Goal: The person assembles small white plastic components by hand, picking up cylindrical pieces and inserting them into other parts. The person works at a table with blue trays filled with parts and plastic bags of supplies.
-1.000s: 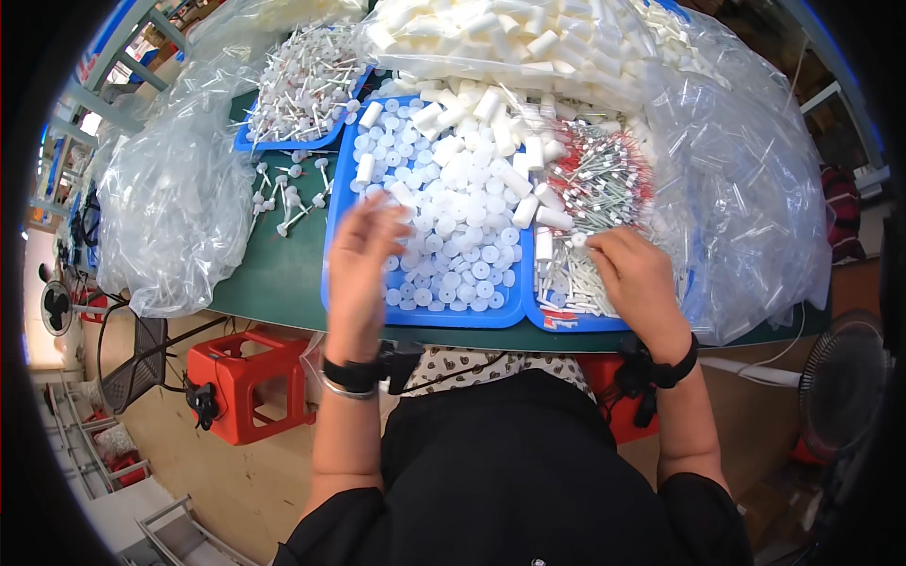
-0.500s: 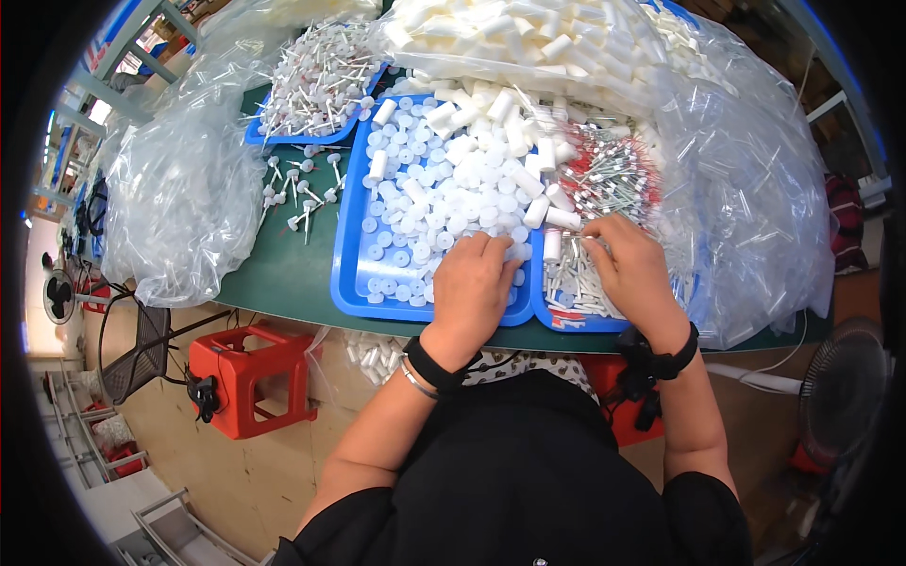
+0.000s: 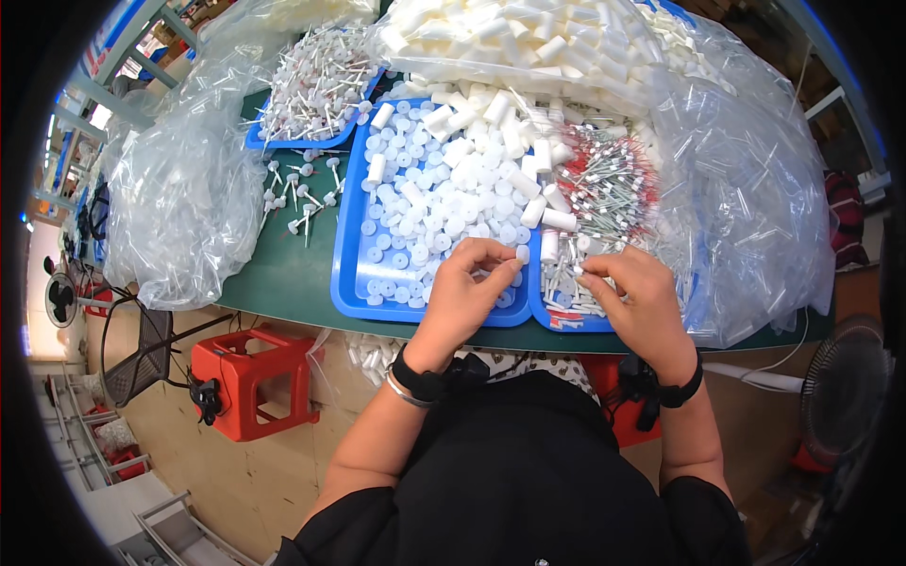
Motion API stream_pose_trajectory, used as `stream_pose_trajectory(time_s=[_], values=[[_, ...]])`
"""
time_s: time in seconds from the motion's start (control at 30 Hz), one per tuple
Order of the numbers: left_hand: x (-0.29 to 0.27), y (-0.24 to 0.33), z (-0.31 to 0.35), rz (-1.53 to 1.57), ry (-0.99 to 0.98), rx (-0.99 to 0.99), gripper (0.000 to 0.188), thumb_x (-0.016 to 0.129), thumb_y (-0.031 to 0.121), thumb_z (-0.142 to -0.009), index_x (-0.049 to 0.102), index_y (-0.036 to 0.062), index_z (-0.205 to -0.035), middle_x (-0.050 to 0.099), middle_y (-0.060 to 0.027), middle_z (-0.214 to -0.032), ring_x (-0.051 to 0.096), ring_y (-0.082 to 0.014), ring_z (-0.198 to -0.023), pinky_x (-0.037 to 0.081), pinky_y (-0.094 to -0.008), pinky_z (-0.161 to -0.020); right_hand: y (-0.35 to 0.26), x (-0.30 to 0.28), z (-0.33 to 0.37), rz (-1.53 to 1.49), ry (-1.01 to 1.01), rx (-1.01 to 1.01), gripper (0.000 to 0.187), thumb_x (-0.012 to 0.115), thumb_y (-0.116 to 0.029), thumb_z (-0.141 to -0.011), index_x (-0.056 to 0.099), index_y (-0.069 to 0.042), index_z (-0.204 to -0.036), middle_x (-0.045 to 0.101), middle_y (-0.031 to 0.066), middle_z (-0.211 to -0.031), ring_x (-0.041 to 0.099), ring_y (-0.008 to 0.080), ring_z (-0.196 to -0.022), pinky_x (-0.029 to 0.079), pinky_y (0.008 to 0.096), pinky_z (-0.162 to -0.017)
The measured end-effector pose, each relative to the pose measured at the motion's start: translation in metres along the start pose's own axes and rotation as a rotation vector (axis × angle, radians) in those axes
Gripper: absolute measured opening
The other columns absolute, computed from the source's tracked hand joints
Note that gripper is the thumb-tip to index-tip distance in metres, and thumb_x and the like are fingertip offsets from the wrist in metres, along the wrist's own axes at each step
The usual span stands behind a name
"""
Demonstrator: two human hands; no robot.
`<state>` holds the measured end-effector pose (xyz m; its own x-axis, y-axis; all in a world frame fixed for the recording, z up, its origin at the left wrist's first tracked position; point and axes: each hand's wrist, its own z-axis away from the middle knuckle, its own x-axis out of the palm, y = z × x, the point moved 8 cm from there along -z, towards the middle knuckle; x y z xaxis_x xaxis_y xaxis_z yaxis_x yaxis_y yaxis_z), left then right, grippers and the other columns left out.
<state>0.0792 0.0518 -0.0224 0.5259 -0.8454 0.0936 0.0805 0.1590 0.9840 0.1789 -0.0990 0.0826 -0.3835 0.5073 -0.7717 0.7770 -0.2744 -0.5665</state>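
My left hand [image 3: 464, 294] pinches a small translucent white disc [image 3: 522, 254] between thumb and forefinger, above the right edge of a blue tray [image 3: 345, 300]. Many like discs [image 3: 412, 226] lie loose in that tray, with white foam cylinders [image 3: 497, 107] heaped toward its far side. My right hand [image 3: 645, 294] is closed on a small white-ended piece [image 3: 578, 271]; the rest of it is hidden by the fingers. Under this hand, a second blue tray [image 3: 576, 326] holds a pile of thin pins [image 3: 604, 179], some red-tipped, and short white rods [image 3: 563, 292].
Clear plastic bags rise at the left [image 3: 184, 208] and right [image 3: 746, 198]. A bag of foam cylinders [image 3: 538, 38] leans over the trays. Another blue tray [image 3: 330, 141] holds disc-headed pins; several more lie on the green table [image 3: 283, 269]. A red stool [image 3: 250, 377] stands below.
My left hand has turned and lifted, bringing up a disc in its fingertips. The right hand has drawn back toward me from the pins with a small white-ended piece.
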Motion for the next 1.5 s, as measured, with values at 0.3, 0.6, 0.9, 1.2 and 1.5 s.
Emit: stream_pose_trajectory(time_s=[0.3,0.6,0.9,1.2,1.5], values=[[0.021,-0.019,0.014,0.734,-0.230,-0.343,0.013,0.062,0.004,-0.090,0.059,-0.0011,-0.102,0.065,-0.0128,-0.103,0.067,-0.0222,-0.098,0.057,-0.0261,-0.082,-0.019,-0.001,0.000,0.117,0.038,-0.185,0.009,0.073,-0.008,-0.074,0.065,-0.007,-0.079,0.059,0.0047,-0.068,0.053,0.0228,-0.064,0.041,0.0351,-0.060],[0.026,-0.014,0.016,0.737,-0.249,-0.335,0.032,0.062,0.006,-0.090,0.057,-0.0021,-0.120,0.065,-0.0086,-0.104,0.066,-0.0182,-0.095,0.055,-0.0264,-0.086,-0.023,-0.005,0.002,0.174,0.045,-0.208,0.011,0.072,-0.006,-0.073,0.064,-0.006,-0.081,0.056,0.0051,-0.069,0.052,0.0235,-0.065,0.041,0.0355,-0.060],[0.029,-0.015,0.017,0.722,-0.243,-0.339,0.031,0.062,0.011,-0.092,0.057,-0.0013,-0.120,0.066,-0.0080,-0.104,0.065,-0.0158,-0.094,0.053,-0.0264,-0.087,-0.025,-0.005,0.001,0.185,0.035,-0.215,0.010,0.071,-0.007,-0.075,0.063,-0.005,-0.080,0.055,0.0066,-0.069,0.053,0.0251,-0.066,0.043,0.0370,-0.060],[0.035,-0.016,0.018,0.726,-0.294,-0.357,0.031,0.063,0.011,-0.092,0.057,-0.0017,-0.119,0.063,-0.0081,-0.106,0.064,-0.0162,-0.096,0.052,-0.0261,-0.087,-0.010,0.001,0.002,-0.012,-0.081,-0.051,0.009,0.068,-0.009,-0.080,0.063,-0.003,-0.080,0.061,0.0097,-0.071,0.058,0.0280,-0.066,0.044,0.0369,-0.062],[0.053,-0.029,0.026,0.820,-0.255,-0.419,0.028,0.060,0.013,-0.094,0.059,-0.0030,-0.116,0.067,-0.0077,-0.097,0.066,-0.0138,-0.087,0.054,-0.0245,-0.082,0.002,0.021,0.013,-0.243,0.016,0.160,0.007,0.066,-0.007,-0.083,0.064,0.000,-0.084,0.063,0.0118,-0.068,0.062,0.0233,-0.062,0.046,0.0322,-0.056]])
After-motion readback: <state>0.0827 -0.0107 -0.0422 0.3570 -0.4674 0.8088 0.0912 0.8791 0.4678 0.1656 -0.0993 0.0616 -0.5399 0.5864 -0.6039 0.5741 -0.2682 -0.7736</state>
